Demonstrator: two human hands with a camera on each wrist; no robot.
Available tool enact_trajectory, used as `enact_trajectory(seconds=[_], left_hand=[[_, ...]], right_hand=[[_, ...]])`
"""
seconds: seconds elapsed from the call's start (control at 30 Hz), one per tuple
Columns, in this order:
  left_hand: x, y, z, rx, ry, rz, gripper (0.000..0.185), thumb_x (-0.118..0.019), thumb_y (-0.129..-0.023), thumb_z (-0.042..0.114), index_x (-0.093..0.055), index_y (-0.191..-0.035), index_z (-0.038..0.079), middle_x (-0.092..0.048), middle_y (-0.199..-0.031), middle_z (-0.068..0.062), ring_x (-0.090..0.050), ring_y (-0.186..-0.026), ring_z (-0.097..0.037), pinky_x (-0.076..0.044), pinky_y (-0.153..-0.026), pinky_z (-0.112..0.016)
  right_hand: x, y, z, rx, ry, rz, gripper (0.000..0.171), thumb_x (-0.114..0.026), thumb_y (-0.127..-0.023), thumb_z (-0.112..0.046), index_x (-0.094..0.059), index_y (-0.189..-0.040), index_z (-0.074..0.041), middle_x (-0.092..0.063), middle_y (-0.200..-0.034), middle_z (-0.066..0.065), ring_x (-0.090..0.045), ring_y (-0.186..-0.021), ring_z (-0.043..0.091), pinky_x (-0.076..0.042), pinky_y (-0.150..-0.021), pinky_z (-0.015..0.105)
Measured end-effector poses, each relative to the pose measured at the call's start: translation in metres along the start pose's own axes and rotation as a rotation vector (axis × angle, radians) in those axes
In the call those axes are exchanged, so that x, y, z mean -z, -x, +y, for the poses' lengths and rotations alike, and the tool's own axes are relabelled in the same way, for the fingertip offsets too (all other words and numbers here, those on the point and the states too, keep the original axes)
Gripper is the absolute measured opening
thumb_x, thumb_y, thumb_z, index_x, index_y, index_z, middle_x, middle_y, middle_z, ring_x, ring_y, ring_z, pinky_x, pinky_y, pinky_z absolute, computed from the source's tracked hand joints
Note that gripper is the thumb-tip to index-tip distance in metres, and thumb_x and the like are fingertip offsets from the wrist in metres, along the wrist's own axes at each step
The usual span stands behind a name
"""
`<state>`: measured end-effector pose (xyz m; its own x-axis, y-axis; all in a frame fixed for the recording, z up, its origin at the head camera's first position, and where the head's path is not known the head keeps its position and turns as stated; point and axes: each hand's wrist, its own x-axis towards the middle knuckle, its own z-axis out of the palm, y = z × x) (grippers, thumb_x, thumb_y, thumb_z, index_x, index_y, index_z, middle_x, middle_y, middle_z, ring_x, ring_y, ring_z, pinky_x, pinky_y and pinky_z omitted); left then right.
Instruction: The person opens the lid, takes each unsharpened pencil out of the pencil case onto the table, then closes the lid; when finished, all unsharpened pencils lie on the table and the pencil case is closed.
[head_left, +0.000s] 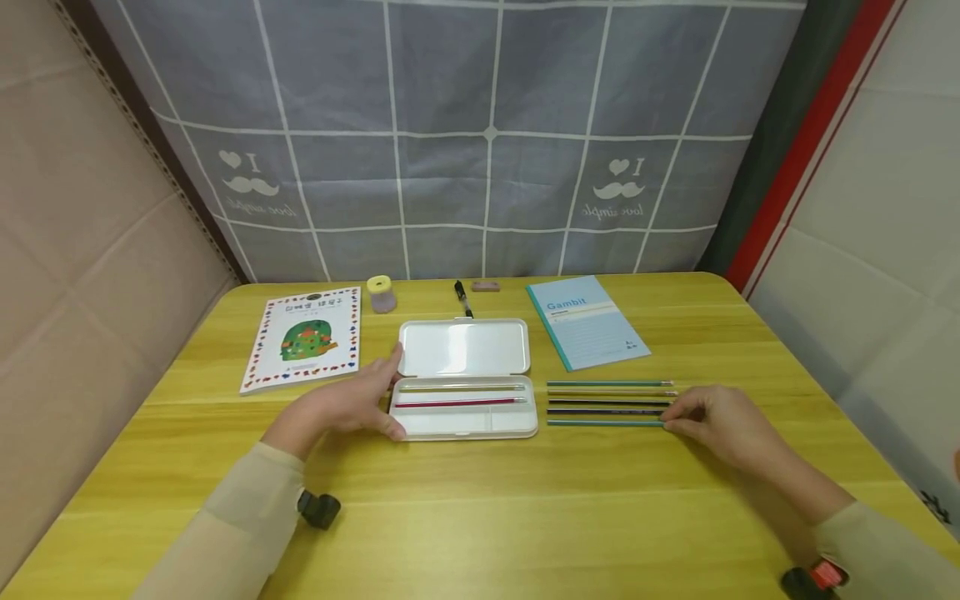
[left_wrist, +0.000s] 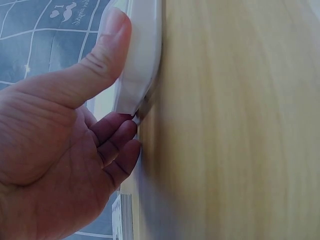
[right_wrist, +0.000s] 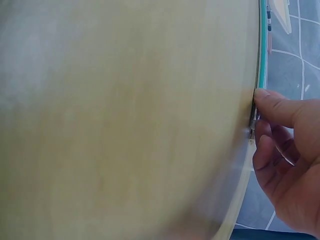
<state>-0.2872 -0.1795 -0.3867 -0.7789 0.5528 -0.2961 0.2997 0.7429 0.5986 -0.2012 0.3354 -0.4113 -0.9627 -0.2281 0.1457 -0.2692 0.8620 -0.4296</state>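
An open white pencil case [head_left: 462, 421] lies mid-table with its lid [head_left: 463, 347] folded back. A red pencil [head_left: 457, 402] and a pale one [head_left: 459, 387] lie in its tray. My left hand [head_left: 382, 396] grips the case's left end, with the thumb on the near corner and the fingers round the far side. In the left wrist view the left hand [left_wrist: 120, 80] has its thumb pressed on the case's rim [left_wrist: 142, 55]. Right of the case lie several pencils [head_left: 607, 402] in a row. My right hand [head_left: 671, 421] pinches the right end of the nearest teal pencil [head_left: 603, 422]. The right wrist view shows the right hand [right_wrist: 260, 117] at the teal pencil [right_wrist: 261, 50].
On the yellow wooden table [head_left: 480, 500] there is a picture book [head_left: 303, 337] at back left and a blue notebook [head_left: 585, 321] at back right. A yellow-capped sharpener [head_left: 381, 293], a black pen [head_left: 462, 298] and an eraser [head_left: 485, 286] lie along the back edge. A grey cloth hangs behind.
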Motion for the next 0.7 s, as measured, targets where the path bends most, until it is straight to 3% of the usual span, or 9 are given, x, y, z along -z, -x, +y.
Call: enact_trajectory(seconds=[0.33, 0.7], left_hand=[[-0.001, 0.0, 0.0, 0.009, 0.005, -0.003, 0.14, -0.089, -0.08, 0.04, 0.016, -0.163, 0.0, -0.028, -0.159, -0.03, -0.02, -0.153, -0.041, -0.014, -0.125, -0.059], [-0.002, 0.0, -0.003, -0.019, -0.005, 0.011, 0.141, -0.09, -0.079, 0.04, 0.015, -0.162, -0.004, -0.036, -0.153, -0.029, -0.026, -0.149, -0.041, -0.017, -0.125, -0.058]], right_hand=[[0.002, 0.0, -0.002, 0.029, 0.051, -0.002, 0.01, -0.088, -0.083, -0.01, -0.083, -0.089, -0.017, -0.075, -0.086, -0.006, -0.062, -0.07, 0.002, -0.053, -0.061, 0.025], [0.002, -0.009, -0.019, 0.136, 0.068, 0.095, 0.012, -0.088, -0.083, -0.014, -0.082, -0.09, -0.022, -0.075, -0.089, -0.01, -0.061, -0.072, 0.001, -0.053, -0.063, 0.027]])
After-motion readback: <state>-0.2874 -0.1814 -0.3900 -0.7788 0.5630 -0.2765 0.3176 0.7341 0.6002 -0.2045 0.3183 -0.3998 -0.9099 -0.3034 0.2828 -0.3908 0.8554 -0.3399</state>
